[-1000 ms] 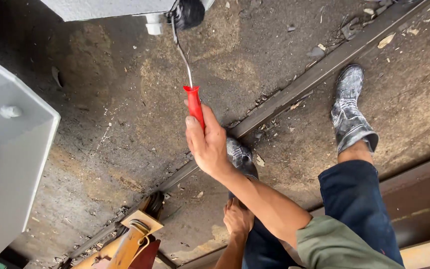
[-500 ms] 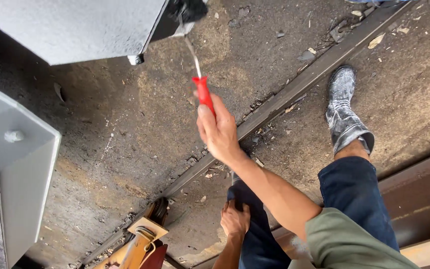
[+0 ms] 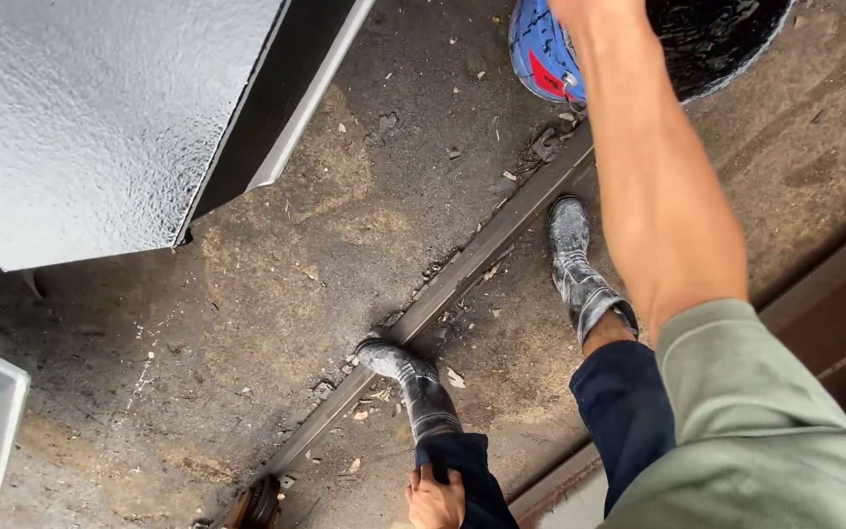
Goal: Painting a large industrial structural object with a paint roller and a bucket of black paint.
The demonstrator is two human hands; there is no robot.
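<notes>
The right hand (image 3: 589, 10) is cut off over the blue bucket (image 3: 545, 54), its grip untellable; the left hand (image 3: 435, 498), seemingly loosely closed, is rested on the knee (image 3: 467, 470).

We see a glossy, wet-looking, stippled grey metal panel (image 3: 100, 118), a rough, gritty concrete floor (image 3: 276, 294), dull paint-crusted rubber boots (image 3: 580, 274), and a matt green cloth sleeve (image 3: 766, 431).

A large flat metal panel (image 3: 100, 118) fills the frame's upper left; a round paint bucket (image 3: 638, 49) sits upper right; a floor rail (image 3: 443, 294) runs diagonally between.
</notes>
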